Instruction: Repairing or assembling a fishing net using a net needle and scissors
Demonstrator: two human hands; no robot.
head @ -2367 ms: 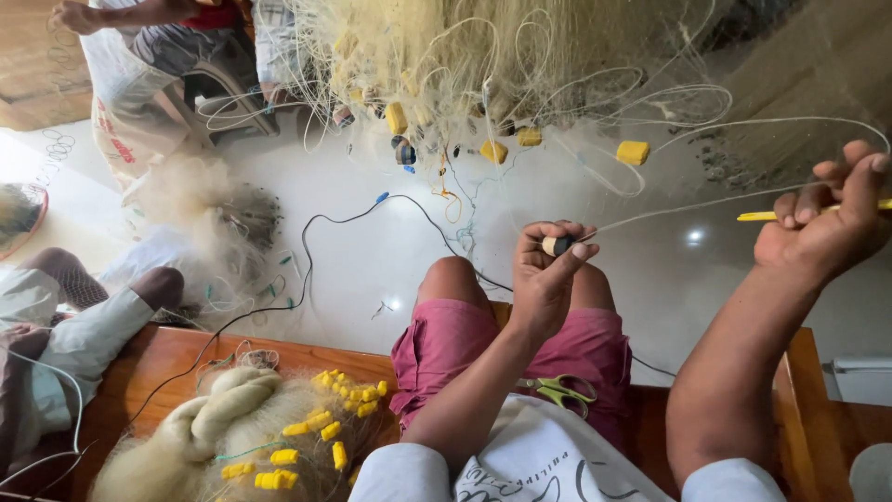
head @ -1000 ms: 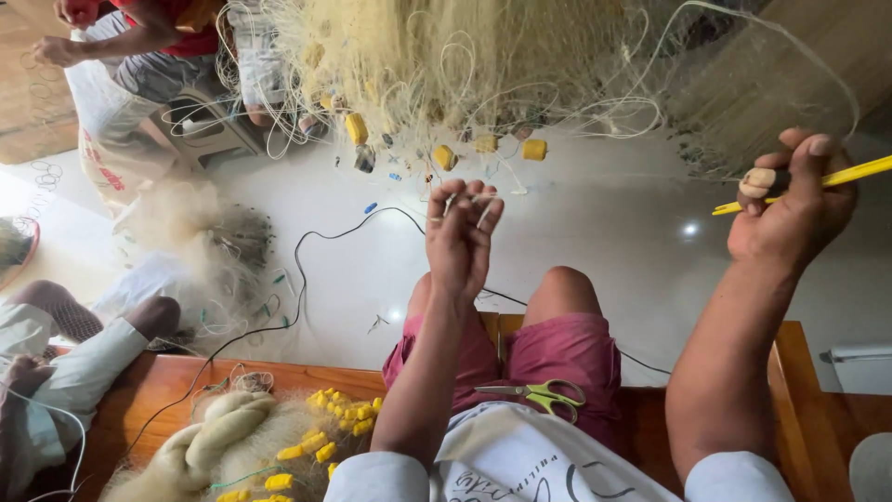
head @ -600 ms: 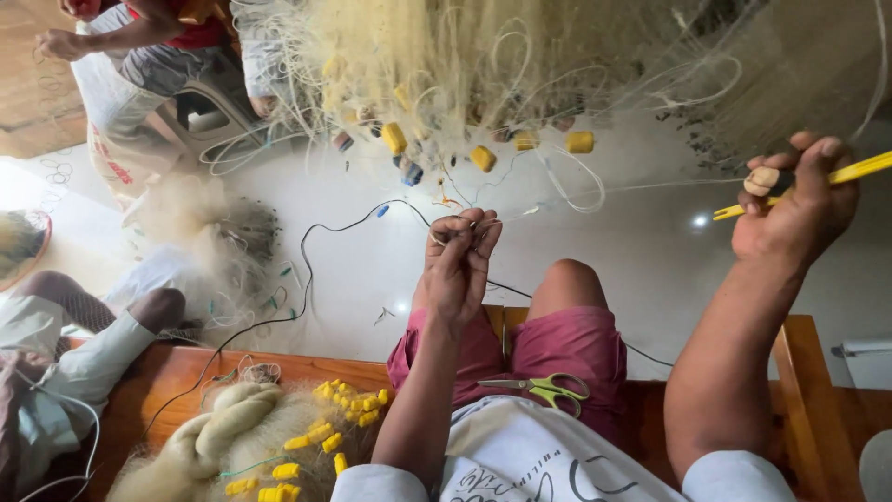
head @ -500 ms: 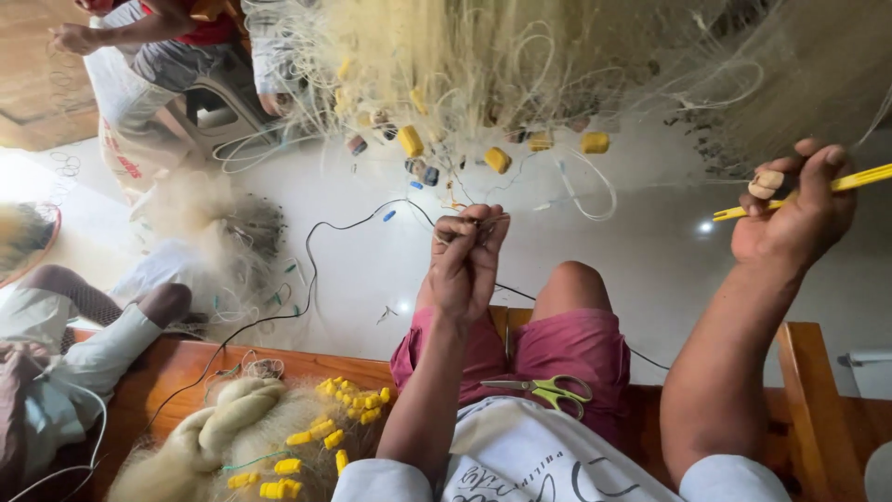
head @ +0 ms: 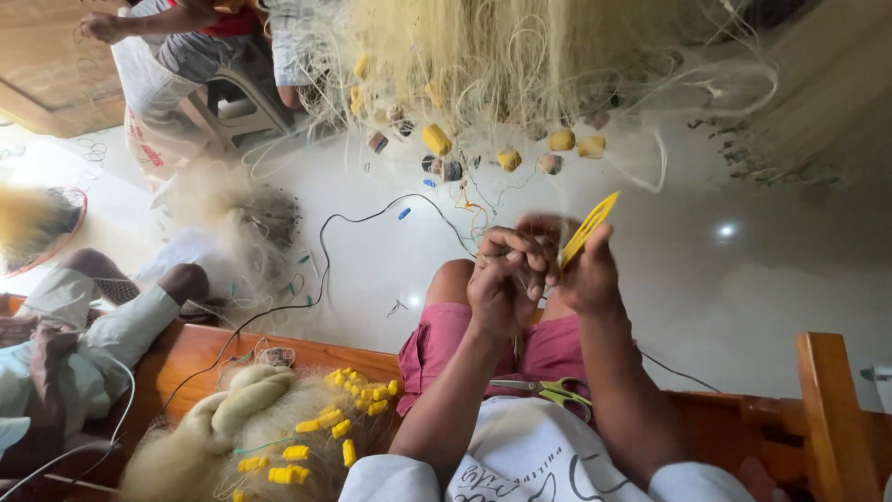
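My left hand point(head: 500, 282) and my right hand point(head: 583, 271) meet in front of me, above my knees in pink shorts point(head: 548, 349). The right hand grips a flat yellow netting needle point(head: 589, 226) that points up and to the right. My left fingers are closed, pinching thin pale twine of the fishing net point(head: 483, 56) that hangs ahead; the twine itself is barely visible between the fingers. Yellow floats point(head: 437, 139) dangle along the net's lower edge, just beyond both hands.
Green-handled scissors point(head: 548, 390) lie on my lap. A heap of net with yellow floats point(head: 307, 437) rests on the wooden bench point(head: 209, 349) at my left. Another person sits at far left point(head: 84, 335), a third at the back point(head: 186, 46). A dark cable point(head: 321, 270) crosses the white floor.
My right hand has swung in from the far right with the yellow needle and now touches my left hand. The left hand has stayed pinched above my knees.
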